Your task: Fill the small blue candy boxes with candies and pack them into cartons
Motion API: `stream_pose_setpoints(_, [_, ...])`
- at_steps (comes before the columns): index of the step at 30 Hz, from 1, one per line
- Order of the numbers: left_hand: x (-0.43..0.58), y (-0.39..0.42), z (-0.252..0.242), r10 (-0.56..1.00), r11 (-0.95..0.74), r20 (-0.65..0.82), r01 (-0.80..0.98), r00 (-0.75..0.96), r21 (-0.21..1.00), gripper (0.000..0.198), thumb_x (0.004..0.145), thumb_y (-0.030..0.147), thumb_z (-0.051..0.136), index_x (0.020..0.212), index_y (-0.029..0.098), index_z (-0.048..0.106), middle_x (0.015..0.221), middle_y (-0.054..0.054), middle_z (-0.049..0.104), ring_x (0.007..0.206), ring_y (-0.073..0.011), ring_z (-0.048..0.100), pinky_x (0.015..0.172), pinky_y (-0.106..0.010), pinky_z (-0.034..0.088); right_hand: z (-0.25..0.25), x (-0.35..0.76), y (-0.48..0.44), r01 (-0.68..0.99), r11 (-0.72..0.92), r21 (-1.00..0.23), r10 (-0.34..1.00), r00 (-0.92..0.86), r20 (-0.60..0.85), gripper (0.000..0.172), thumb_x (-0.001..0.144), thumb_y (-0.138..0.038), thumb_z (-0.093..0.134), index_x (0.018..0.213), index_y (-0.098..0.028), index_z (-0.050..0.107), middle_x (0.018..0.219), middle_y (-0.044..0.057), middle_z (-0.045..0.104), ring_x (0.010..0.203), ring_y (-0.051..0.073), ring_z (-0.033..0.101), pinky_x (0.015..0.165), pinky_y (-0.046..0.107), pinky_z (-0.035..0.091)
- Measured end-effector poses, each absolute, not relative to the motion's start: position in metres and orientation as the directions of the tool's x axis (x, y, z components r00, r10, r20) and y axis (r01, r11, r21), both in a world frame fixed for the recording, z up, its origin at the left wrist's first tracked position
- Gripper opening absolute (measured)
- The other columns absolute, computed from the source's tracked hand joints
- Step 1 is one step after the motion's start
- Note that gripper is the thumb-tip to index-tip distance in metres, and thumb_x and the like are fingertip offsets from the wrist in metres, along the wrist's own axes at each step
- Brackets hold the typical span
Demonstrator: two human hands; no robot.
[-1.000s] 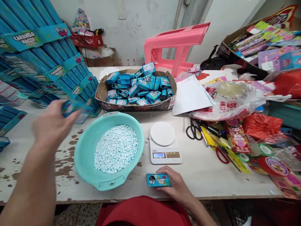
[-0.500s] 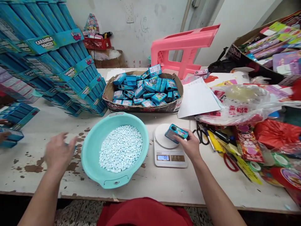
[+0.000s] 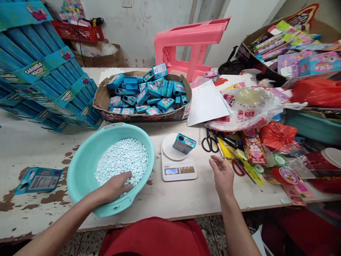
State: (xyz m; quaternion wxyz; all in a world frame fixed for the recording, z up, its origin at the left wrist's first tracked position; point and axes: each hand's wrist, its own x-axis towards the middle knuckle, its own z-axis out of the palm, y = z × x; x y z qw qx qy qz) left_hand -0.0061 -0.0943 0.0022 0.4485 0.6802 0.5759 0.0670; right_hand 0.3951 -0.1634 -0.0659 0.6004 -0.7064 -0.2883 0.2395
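My left hand reaches into the teal basin and rests on the heap of pale blue candies, fingers curled among them. My right hand hovers open and empty over the table, just right of the white kitchen scale. A small blue tin stands on the scale's round plate with its round hole facing up. A flat blue packet lies on the table left of the basin.
A cardboard tray full of blue tins sits behind the basin. Stacked blue display boxes fill the left. Scissors, pens, plastic bags and toy packets crowd the right. A pink stool stands at the back.
My right hand set the blue tin on the scale and drew back, open. My left hand dropped the flat packet on the table and moved into the candy basin.
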Motion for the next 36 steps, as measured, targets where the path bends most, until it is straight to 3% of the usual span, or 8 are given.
stream_pose_setpoints(6, [-0.007,-0.084,0.025,0.717,0.309,-0.569,0.549,0.402,0.777,0.028,0.074,0.047,0.06,0.086,0.022,0.06,0.069,-0.002,0.058,0.061,-0.0174,0.053,0.046,-0.021,0.034,-0.054,0.381,-0.144,0.122,-0.063,-0.99,0.758,0.652,0.032,0.037,0.072,-0.041,0.069,0.1,-0.018,0.063,0.1,0.009,0.065,0.094,0.022,0.061,0.088,0.043,0.047])
stream_pose_setpoints(9, [-0.018,-0.082,0.039,0.771,0.508,-0.554,0.222,0.314,0.832,0.029,0.075,0.044,0.064,0.091,0.021,0.056,0.065,0.001,0.053,0.05,-0.01,0.045,0.039,-0.017,0.027,-0.044,0.369,-0.123,0.159,0.004,-0.987,0.81,0.579,0.096,0.048,0.07,-0.04,0.071,0.112,-0.021,0.058,0.116,0.011,0.06,0.102,0.024,0.058,0.088,0.043,0.047])
stream_pose_setpoints(11, [-0.021,-0.079,0.041,0.841,0.527,-0.509,-0.065,0.185,0.847,0.03,0.076,0.044,0.064,0.094,0.021,0.056,0.075,-0.001,0.057,0.055,-0.01,0.049,0.04,-0.017,0.033,-0.041,0.36,-0.108,0.2,0.044,-0.979,0.849,0.508,0.142,0.061,0.064,-0.038,0.076,0.119,-0.023,0.053,0.126,0.01,0.054,0.108,0.025,0.056,0.09,0.042,0.047])
stream_pose_setpoints(14, [-0.017,-0.074,0.033,0.823,0.535,-0.567,-0.358,0.019,0.765,0.025,0.082,0.043,0.057,0.086,0.018,0.055,0.075,-0.002,0.056,0.053,-0.0089,0.051,0.038,-0.017,0.037,-0.037,0.349,-0.089,0.218,0.033,-0.975,0.896,0.427,0.125,0.057,0.062,-0.039,0.077,0.112,-0.022,0.057,0.111,0.008,0.062,0.096,0.023,0.06,0.087,0.04,0.048])
stream_pose_setpoints(18, [-0.005,-0.069,0.017,0.809,0.497,-0.588,-0.544,0.009,0.675,0.019,0.085,0.032,0.051,0.073,0.017,0.047,0.062,0.003,0.047,0.04,-0.0035,0.039,0.032,-0.014,0.03,-0.014,0.326,-0.081,0.192,0.085,-0.978,0.889,0.428,0.161,0.044,0.064,-0.042,0.075,0.1,-0.019,0.061,0.088,0.004,0.065,0.08,0.021,0.061,0.077,0.037,0.05])
stream_pose_setpoints(23, [0.009,-0.066,0.025,0.786,0.495,-0.617,-0.634,0.037,0.594,0.022,0.087,0.031,0.049,0.07,0.017,0.043,0.059,0.003,0.048,0.036,-0.0018,0.036,0.029,-0.012,0.021,0.035,0.266,-0.091,0.185,0.245,-0.952,0.944,0.178,0.278,0.038,0.067,-0.037,0.075,0.101,-0.023,0.062,0.095,0.004,0.065,0.086,0.021,0.061,0.077,0.034,0.05])
stream_pose_setpoints(28, [0.014,-0.064,0.077,0.939,0.174,-0.325,-0.664,-0.11,0.727,0.032,0.082,0.038,0.056,0.065,0.018,0.039,0.049,0.007,0.04,0.032,-0.0018,0.031,0.029,-0.014,0.017,0.042,0.203,-0.094,0.239,0.281,-0.929,0.959,-0.107,0.263,0.033,0.073,-0.035,0.072,0.102,-0.025,0.061,0.099,0.004,0.065,0.091,0.021,0.061,0.081,0.034,0.048])
stream_pose_setpoints(36, [0.032,-0.062,0.074,0.943,-0.007,-0.151,-0.468,-0.298,0.884,0.031,0.073,0.04,0.068,0.066,0.016,0.049,0.059,0.003,0.052,0.055,-0.01,0.058,0.05,-0.02,0.045,0.026,0.166,-0.09,0.358,0.358,-0.862,0.929,-0.232,0.289,0.034,0.073,-0.03,0.072,0.104,-0.022,0.06,0.098,0.005,0.064,0.094,0.023,0.06,0.082,0.034,0.046])
